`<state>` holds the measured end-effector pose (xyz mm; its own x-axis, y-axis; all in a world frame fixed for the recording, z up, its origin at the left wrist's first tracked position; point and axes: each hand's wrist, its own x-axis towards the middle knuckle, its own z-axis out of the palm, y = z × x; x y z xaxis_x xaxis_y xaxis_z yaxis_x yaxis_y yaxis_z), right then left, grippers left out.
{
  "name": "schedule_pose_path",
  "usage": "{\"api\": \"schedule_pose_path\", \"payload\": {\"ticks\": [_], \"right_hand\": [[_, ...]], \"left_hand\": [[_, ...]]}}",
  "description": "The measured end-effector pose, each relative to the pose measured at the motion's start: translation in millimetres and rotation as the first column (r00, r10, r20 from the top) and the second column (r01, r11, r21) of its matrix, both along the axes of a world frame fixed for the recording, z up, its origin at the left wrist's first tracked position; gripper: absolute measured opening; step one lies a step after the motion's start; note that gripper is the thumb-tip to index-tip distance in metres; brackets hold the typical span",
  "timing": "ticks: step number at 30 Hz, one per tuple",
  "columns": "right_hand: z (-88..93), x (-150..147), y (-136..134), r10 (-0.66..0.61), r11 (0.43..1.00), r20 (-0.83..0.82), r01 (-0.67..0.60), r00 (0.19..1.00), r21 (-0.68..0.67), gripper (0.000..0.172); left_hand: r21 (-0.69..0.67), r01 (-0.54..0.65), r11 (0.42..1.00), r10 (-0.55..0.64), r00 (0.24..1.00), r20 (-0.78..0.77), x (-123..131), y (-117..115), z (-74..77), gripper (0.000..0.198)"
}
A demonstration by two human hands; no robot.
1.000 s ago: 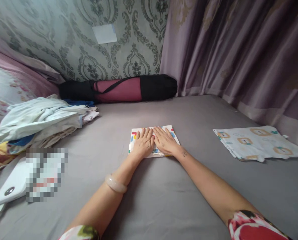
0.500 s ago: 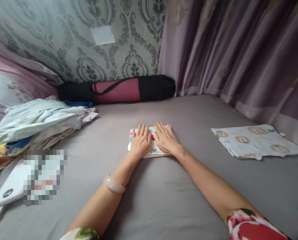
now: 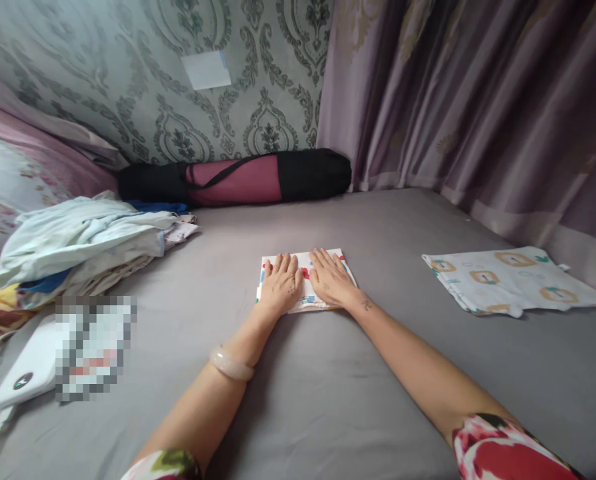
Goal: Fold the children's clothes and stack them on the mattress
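A folded white cloth point(image 3: 307, 288) with red, blue and yellow prints lies flat on the grey bed sheet point(image 3: 338, 387). My left hand point(image 3: 280, 285) rests palm down on its left half, fingers stretched out. On the right half lies my right hand point(image 3: 331, 277), also flat with the fingers extended. Both hands touch the cloth and cover much of its print; neither grips it. What kind of garment or cloth it is cannot be made out. A pale bangle point(image 3: 231, 364) circles my left forearm.
A folded white cloth with orange prints point(image 3: 518, 280) lies at the right. Heaped clothes point(image 3: 88, 230) are at the left, with a white device point(image 3: 33, 363) and a pixelated item nearer. A long black-and-maroon bag point(image 3: 235, 180) lies along the wall, beside purple curtains point(image 3: 458, 100).
Both hands have slid very slightly toward me on the cloth, so a little more of its far edge shows. They stay flat.
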<state>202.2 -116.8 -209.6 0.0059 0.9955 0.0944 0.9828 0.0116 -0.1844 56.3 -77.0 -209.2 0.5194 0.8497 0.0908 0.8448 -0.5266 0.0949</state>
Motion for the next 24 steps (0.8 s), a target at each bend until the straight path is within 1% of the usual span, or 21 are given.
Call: {"api": "schedule_pose_path", "payload": {"ticks": [4,7,10,15,18,20,22,24], "right_hand": [[3.9,4,0,-0.108,0.993,0.008,0.107,0.994,0.050,0.061],[2.3,6,1,-0.176,0.984,0.004,0.176,0.984,-0.024,0.063],[-0.8,7,1,-0.183,0.981,-0.010,0.182,0.983,-0.067,0.063],[-2.3,8,3,-0.189,0.981,-0.029,0.187,0.982,-0.052,0.062],[4.4,6,3,-0.192,0.978,-0.061,0.186,0.979,-0.091,0.063],[10.7,2,1,-0.194,0.976,-0.080,0.184,0.978,-0.118,0.063],[15.1,-8,-3,-0.149,0.987,-0.086,0.142,0.985,-0.080,0.062],[15.8,-20,-8,-0.059,0.998,-0.091,0.059,0.994,-0.006,0.060]], "left_hand": [[0.082,-0.068,0.994,0.066,0.997,0.030,-3,-1,-0.1,0.058],[0.034,-0.127,0.991,0.127,0.992,0.016,-5,1,-2.9,0.062],[-0.021,-0.139,0.990,0.139,0.990,-0.005,-6,4,-6.5,0.064],[-0.015,-0.119,0.993,0.119,0.993,0.003,-7,7,-7.7,0.063],[-0.003,-0.092,0.996,0.092,0.996,-0.008,-12,9,-6.3,0.061],[0.005,-0.032,0.999,0.032,0.999,-0.027,-17,10,-5.8,0.059],[0.001,0.027,1.000,-0.027,0.998,-0.048,-23,12,-6.3,0.056],[0.031,0.040,0.999,-0.038,0.998,-0.057,-29,12,-7.6,0.053]]}}
